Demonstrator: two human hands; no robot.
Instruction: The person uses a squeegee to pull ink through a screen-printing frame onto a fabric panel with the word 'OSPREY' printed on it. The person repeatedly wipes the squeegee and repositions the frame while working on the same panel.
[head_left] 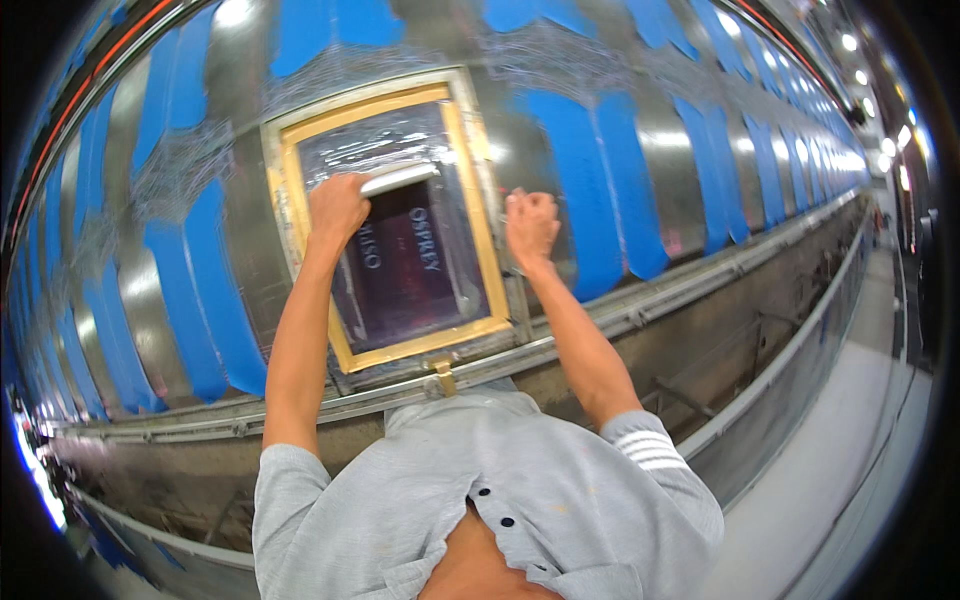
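Note:
A screen-printing frame (496,298) with yellow-taped inner borders rests on the long metal bed in front of me, a dark lettered panel (390,290) inside it. Across the upper part of that panel lies a silvery squeegee-like bar (405,180), and my left hand (338,208) is closed on its left end. My right hand (532,225) is just right of the frame's right side, away from the bar, with its fingers curled; whatever they hold, if anything, is too small or hidden to make out.
Blue sheet pieces (590,190) line the metal bed (665,150) on both sides. A metal rail (640,318) runs along its near edge, above a trough (750,335). A railing (805,335) and pale walkway (830,430) stretch away at the right.

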